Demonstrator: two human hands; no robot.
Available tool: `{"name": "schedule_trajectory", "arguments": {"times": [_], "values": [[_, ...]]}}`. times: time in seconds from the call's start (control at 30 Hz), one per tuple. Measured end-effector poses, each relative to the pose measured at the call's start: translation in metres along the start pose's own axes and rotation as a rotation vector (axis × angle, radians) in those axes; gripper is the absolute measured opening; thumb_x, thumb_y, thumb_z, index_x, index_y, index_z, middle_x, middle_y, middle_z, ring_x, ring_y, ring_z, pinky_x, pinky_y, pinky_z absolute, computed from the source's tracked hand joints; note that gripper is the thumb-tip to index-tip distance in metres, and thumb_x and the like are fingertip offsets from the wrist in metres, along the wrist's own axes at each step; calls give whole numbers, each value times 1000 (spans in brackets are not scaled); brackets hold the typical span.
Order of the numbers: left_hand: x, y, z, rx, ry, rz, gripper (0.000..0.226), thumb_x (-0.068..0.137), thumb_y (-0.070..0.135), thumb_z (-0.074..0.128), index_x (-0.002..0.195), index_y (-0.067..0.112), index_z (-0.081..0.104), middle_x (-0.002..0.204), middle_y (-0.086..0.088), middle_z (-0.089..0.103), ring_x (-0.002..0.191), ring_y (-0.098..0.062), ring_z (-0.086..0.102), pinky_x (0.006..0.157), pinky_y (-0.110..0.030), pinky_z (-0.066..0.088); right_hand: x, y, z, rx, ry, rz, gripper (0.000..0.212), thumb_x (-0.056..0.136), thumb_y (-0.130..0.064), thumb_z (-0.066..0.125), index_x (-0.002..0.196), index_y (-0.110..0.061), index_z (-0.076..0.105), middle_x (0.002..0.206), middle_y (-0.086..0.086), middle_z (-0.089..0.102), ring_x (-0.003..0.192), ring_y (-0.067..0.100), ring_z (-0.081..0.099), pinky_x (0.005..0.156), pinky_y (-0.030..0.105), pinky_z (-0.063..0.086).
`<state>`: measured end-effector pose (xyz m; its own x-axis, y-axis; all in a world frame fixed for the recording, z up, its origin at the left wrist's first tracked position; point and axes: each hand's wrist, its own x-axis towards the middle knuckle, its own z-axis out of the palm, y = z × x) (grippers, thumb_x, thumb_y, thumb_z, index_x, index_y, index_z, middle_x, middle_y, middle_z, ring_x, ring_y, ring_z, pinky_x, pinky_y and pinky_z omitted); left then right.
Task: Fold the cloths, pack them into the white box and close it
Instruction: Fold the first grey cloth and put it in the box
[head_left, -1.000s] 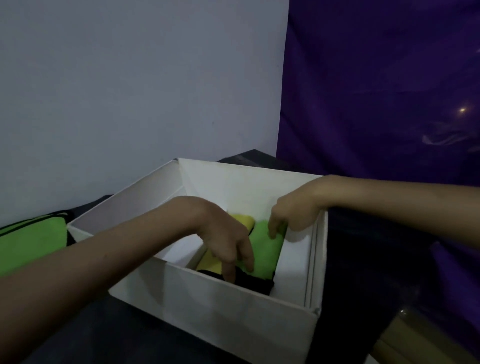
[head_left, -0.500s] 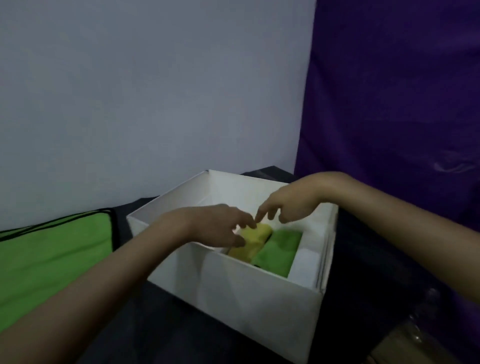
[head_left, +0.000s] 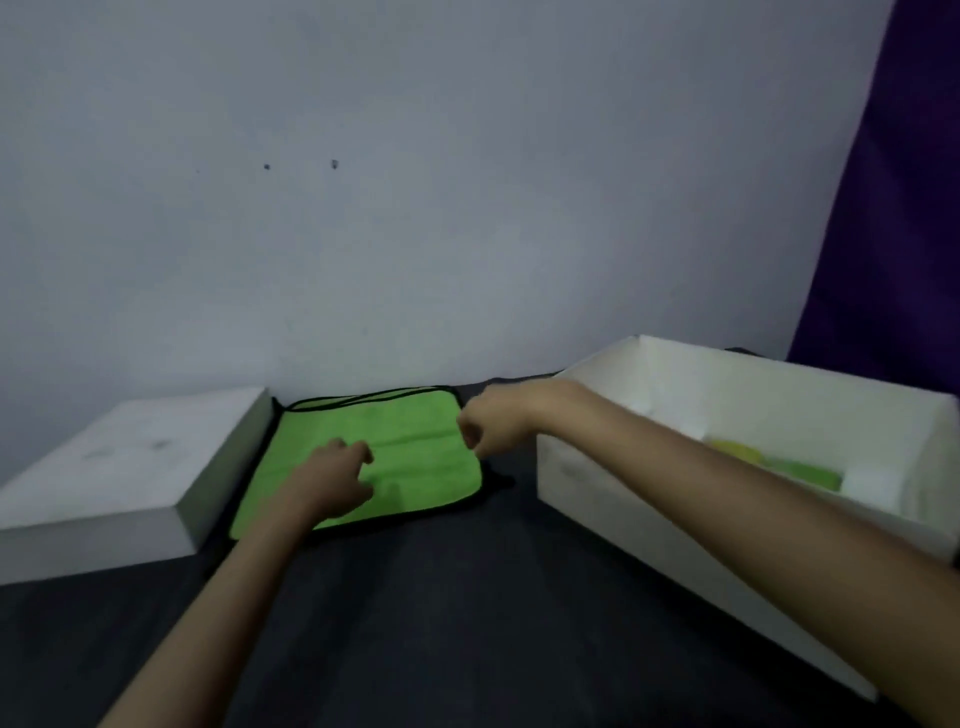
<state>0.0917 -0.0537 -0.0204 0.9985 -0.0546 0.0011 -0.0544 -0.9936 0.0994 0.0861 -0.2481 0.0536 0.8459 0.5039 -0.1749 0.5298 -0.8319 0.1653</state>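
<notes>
A green cloth with black edging (head_left: 410, 441) lies flat on the dark table between the lid and the box. My left hand (head_left: 332, 483) hovers over its near middle with fingers loosely curled and nothing in them. My right hand (head_left: 493, 423) is at the cloth's right edge, fingers curled at the hem; a grip cannot be made out through the blur. The open white box (head_left: 587, 475) stands at the right. Inside it lie a folded yellow cloth (head_left: 732, 449) and a folded green cloth (head_left: 802, 473), partly hidden by my right forearm.
The white box lid (head_left: 119, 478) lies flat at the left, beside the green cloth. A grey wall (head_left: 415, 182) backs the table and a purple curtain (head_left: 893, 208) hangs at the right. The dark table surface (head_left: 441, 623) stretches toward me.
Both hands have left the white box and moved left to the flat green cloth. My view has swung left, bringing the lid into sight.
</notes>
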Motion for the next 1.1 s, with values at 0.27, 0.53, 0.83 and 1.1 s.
{"name": "schedule_trajectory", "arguments": {"times": [0.27,0.53,0.83,1.1], "values": [[-12,-113,54,-67,-4,45,41,84,16,55,124,9,48,127,-12,51,119,-23,49,99,-24,35,65,-34,95,-18,4,53,38,91,-1,45,129,2,41,133,21,49,122,35,49,97,44,43],[-5,-138,41,-125,182,-27,29,85,2,51,110,6,65,116,-15,67,110,-27,61,88,-28,43,88,0,81,281,45,103,27,88,-11,57,113,-2,60,122,20,57,109,32,57,90,33,45],[-43,-121,-25,-325,653,24,12,84,2,56,93,2,64,88,-21,70,85,-35,64,69,-35,43,41,7,29,377,307,113,24,89,-7,54,111,1,58,119,18,61,111,28,55,85,30,41],[-175,-99,-51,-734,94,289,18,83,-7,56,74,8,60,72,1,62,70,-1,59,66,-5,45,-87,-11,17,392,-99,-39,23,89,-10,57,73,-25,49,76,-9,55,70,4,48,66,20,37]]}}
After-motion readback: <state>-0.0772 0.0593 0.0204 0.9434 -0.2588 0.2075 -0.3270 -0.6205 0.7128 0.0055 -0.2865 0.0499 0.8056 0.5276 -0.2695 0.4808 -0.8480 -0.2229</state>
